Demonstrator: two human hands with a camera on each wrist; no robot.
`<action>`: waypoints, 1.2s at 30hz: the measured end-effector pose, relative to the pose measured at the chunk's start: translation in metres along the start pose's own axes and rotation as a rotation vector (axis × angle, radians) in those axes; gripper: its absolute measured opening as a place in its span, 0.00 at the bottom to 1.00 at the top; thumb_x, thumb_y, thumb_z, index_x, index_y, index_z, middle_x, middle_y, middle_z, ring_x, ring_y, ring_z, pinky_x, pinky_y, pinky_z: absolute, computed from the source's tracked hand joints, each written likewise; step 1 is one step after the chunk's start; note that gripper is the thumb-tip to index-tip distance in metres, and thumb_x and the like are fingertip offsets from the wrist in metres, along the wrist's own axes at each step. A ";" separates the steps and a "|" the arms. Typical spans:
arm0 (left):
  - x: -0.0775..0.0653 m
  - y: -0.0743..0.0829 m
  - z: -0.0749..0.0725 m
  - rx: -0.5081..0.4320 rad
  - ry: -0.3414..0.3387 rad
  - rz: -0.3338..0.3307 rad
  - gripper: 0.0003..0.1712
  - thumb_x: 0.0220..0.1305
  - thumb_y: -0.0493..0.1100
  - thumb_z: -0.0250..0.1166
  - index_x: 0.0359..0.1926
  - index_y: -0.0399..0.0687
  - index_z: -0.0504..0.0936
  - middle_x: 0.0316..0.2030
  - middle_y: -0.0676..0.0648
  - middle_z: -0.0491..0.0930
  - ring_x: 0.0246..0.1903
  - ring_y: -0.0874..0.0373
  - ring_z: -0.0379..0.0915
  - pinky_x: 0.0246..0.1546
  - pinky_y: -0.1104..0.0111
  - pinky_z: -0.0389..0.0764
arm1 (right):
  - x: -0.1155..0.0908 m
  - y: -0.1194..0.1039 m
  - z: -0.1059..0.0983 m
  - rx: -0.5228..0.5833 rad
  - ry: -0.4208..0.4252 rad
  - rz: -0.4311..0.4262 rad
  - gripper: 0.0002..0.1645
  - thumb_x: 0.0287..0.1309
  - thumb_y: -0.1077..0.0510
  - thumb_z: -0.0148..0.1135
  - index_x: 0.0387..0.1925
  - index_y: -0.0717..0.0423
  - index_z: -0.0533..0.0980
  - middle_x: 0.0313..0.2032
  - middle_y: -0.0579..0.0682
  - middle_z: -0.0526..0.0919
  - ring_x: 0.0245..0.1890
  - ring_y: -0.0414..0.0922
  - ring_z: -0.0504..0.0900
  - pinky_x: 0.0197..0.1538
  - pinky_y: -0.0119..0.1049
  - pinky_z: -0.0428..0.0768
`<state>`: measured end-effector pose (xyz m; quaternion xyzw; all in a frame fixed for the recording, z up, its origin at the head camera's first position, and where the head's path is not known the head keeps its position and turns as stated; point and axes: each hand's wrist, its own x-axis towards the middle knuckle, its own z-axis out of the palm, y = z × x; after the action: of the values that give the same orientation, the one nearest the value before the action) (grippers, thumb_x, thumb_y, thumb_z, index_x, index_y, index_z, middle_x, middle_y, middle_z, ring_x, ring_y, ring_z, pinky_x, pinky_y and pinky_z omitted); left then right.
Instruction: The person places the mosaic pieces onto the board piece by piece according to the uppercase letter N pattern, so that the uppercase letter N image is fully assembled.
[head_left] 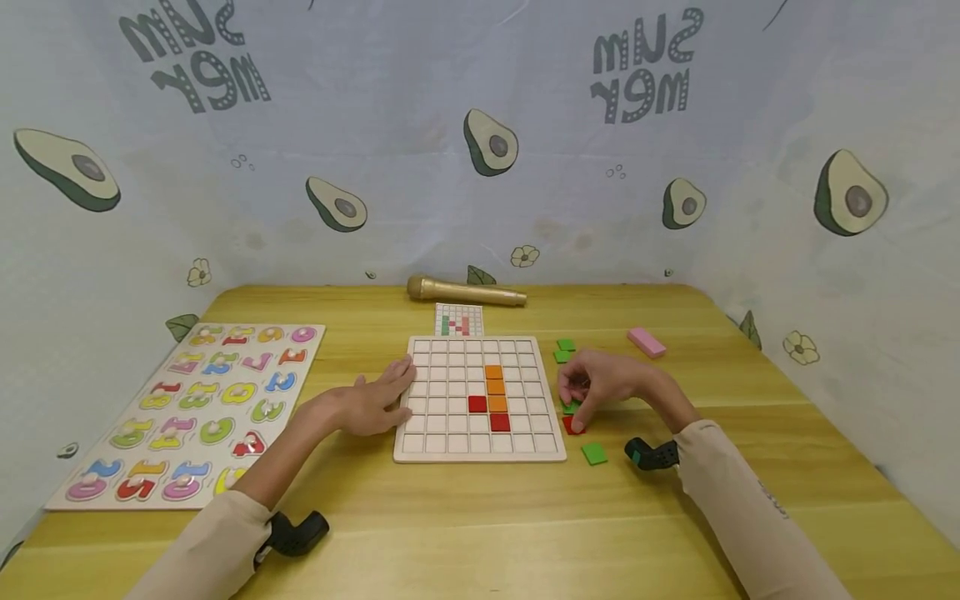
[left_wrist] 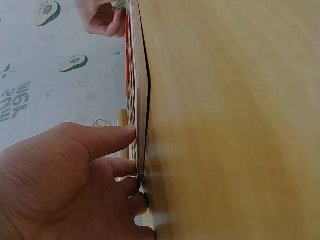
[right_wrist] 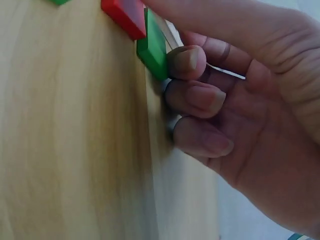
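Observation:
My left hand (head_left: pixel 372 402) lies along the left edge of a white grid board (head_left: pixel 438 457), fingers spread, thumb touching its rim. On the board sit three orange square tiles (head_left: pixel 496 387) in a column, one red tile (head_left: pixel 499 422) below them and another red tile (head_left: pixel 477 404) beside the lowest orange one. Right of the board, my right hand (head_left: pixel 603 380) has bent fingers over loose tiles. Its thumb touches a red tile (right_wrist: pixel 123 18), and a fingertip meets a green tile (right_wrist: pixel 152 47); whether it pinches either is unclear. Another green tile (head_left: pixel 594 453) lies nearer me.
A small pattern card (head_left: pixel 459 319) lies behind the board, with a gold microphone (head_left: pixel 465 292) beyond. More green tiles (head_left: pixel 564 350) and a pink block (head_left: pixel 646 342) are at the right. A number puzzle board (head_left: pixel 225 433) covers the table's left.

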<state>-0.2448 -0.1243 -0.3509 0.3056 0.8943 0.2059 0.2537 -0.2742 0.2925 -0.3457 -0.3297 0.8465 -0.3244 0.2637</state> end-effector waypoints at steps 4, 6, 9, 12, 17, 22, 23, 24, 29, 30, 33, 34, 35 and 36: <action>0.000 -0.001 0.000 0.001 0.001 0.000 0.43 0.88 0.48 0.48 0.86 0.32 0.37 0.86 0.33 0.26 0.85 0.38 0.23 0.78 0.30 0.33 | 0.001 -0.003 0.001 -0.036 -0.002 0.029 0.20 0.49 0.62 0.88 0.32 0.60 0.79 0.24 0.46 0.71 0.27 0.39 0.68 0.35 0.30 0.68; 0.001 -0.001 0.000 0.001 0.002 -0.003 0.43 0.88 0.48 0.48 0.86 0.32 0.37 0.86 0.33 0.27 0.85 0.38 0.24 0.78 0.30 0.33 | 0.001 -0.004 0.001 -0.044 0.005 0.049 0.21 0.48 0.62 0.88 0.32 0.60 0.79 0.24 0.47 0.70 0.27 0.40 0.68 0.35 0.30 0.68; 0.002 -0.001 0.000 0.004 0.001 -0.006 0.44 0.88 0.48 0.48 0.86 0.33 0.37 0.86 0.34 0.27 0.85 0.39 0.24 0.78 0.30 0.33 | -0.001 -0.003 0.000 -0.054 0.035 0.059 0.21 0.49 0.61 0.88 0.32 0.60 0.79 0.24 0.47 0.70 0.27 0.40 0.68 0.35 0.31 0.68; 0.001 0.000 -0.002 0.008 0.002 -0.011 0.44 0.87 0.49 0.49 0.86 0.33 0.37 0.86 0.34 0.26 0.85 0.39 0.24 0.78 0.30 0.32 | -0.003 0.002 -0.002 -0.067 0.101 0.067 0.20 0.51 0.61 0.87 0.32 0.60 0.79 0.24 0.45 0.69 0.27 0.40 0.68 0.35 0.31 0.69; -0.001 0.000 -0.003 0.003 0.009 -0.014 0.44 0.87 0.48 0.49 0.86 0.32 0.37 0.86 0.33 0.27 0.85 0.38 0.24 0.78 0.30 0.32 | -0.004 0.010 -0.004 -0.079 0.216 0.070 0.17 0.54 0.60 0.85 0.33 0.59 0.80 0.25 0.45 0.70 0.27 0.40 0.69 0.35 0.31 0.70; 0.000 0.001 -0.001 -0.009 0.001 -0.011 0.44 0.87 0.48 0.49 0.86 0.32 0.37 0.86 0.33 0.26 0.85 0.38 0.23 0.78 0.30 0.31 | -0.004 0.012 -0.003 -0.108 0.260 0.062 0.13 0.57 0.59 0.83 0.34 0.59 0.84 0.25 0.45 0.74 0.27 0.40 0.71 0.35 0.30 0.70; 0.000 0.000 0.000 -0.009 0.000 -0.012 0.44 0.87 0.48 0.49 0.86 0.32 0.37 0.86 0.34 0.26 0.85 0.38 0.23 0.78 0.30 0.31 | -0.004 0.013 -0.001 -0.118 0.275 0.060 0.12 0.58 0.60 0.83 0.34 0.59 0.84 0.25 0.45 0.75 0.27 0.40 0.72 0.35 0.30 0.71; 0.000 0.000 0.001 -0.009 -0.001 -0.013 0.44 0.87 0.48 0.49 0.86 0.33 0.36 0.86 0.34 0.26 0.85 0.38 0.23 0.78 0.31 0.31 | -0.004 0.013 0.000 -0.129 0.291 0.058 0.11 0.59 0.60 0.82 0.35 0.59 0.85 0.25 0.45 0.76 0.27 0.41 0.72 0.34 0.30 0.71; 0.000 0.000 -0.001 -0.005 0.002 -0.011 0.44 0.88 0.48 0.49 0.86 0.33 0.36 0.86 0.35 0.25 0.85 0.39 0.23 0.78 0.30 0.31 | -0.001 0.010 -0.001 -0.176 0.358 0.061 0.08 0.61 0.61 0.80 0.37 0.60 0.86 0.27 0.46 0.79 0.29 0.43 0.74 0.34 0.30 0.72; 0.000 0.001 -0.001 -0.005 0.001 -0.010 0.44 0.88 0.48 0.49 0.86 0.33 0.37 0.86 0.34 0.25 0.85 0.38 0.23 0.78 0.30 0.32 | -0.001 0.010 0.000 -0.179 0.361 0.064 0.08 0.61 0.61 0.80 0.37 0.60 0.86 0.27 0.46 0.79 0.29 0.43 0.74 0.34 0.30 0.72; -0.001 0.001 -0.001 -0.011 0.000 -0.004 0.43 0.87 0.48 0.49 0.86 0.32 0.37 0.86 0.34 0.26 0.85 0.38 0.23 0.78 0.30 0.32 | 0.000 0.011 0.000 -0.191 0.370 0.074 0.09 0.60 0.61 0.81 0.38 0.60 0.87 0.27 0.46 0.80 0.30 0.43 0.75 0.34 0.30 0.73; -0.001 0.002 -0.001 -0.013 0.002 -0.002 0.43 0.87 0.48 0.49 0.86 0.32 0.38 0.86 0.33 0.27 0.85 0.38 0.23 0.78 0.30 0.32 | 0.001 0.011 0.000 -0.193 0.374 0.078 0.09 0.60 0.60 0.81 0.38 0.60 0.87 0.27 0.46 0.80 0.30 0.44 0.75 0.34 0.30 0.73; -0.001 0.002 -0.001 -0.014 0.004 -0.001 0.43 0.87 0.47 0.49 0.86 0.32 0.38 0.86 0.33 0.27 0.85 0.38 0.23 0.78 0.30 0.32 | 0.001 0.012 0.000 -0.194 0.378 0.081 0.09 0.60 0.60 0.81 0.38 0.60 0.87 0.27 0.46 0.80 0.30 0.44 0.75 0.34 0.30 0.73; -0.001 0.002 -0.001 -0.016 0.005 -0.002 0.43 0.87 0.47 0.49 0.86 0.32 0.38 0.86 0.33 0.27 0.85 0.38 0.24 0.78 0.30 0.32 | 0.001 0.012 0.000 -0.195 0.380 0.084 0.10 0.60 0.60 0.82 0.38 0.60 0.87 0.27 0.47 0.80 0.30 0.44 0.75 0.34 0.30 0.73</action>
<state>-0.2436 -0.1240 -0.3485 0.3023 0.8935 0.2136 0.2541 -0.2796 0.2983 -0.3547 -0.2507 0.9214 -0.2861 0.0795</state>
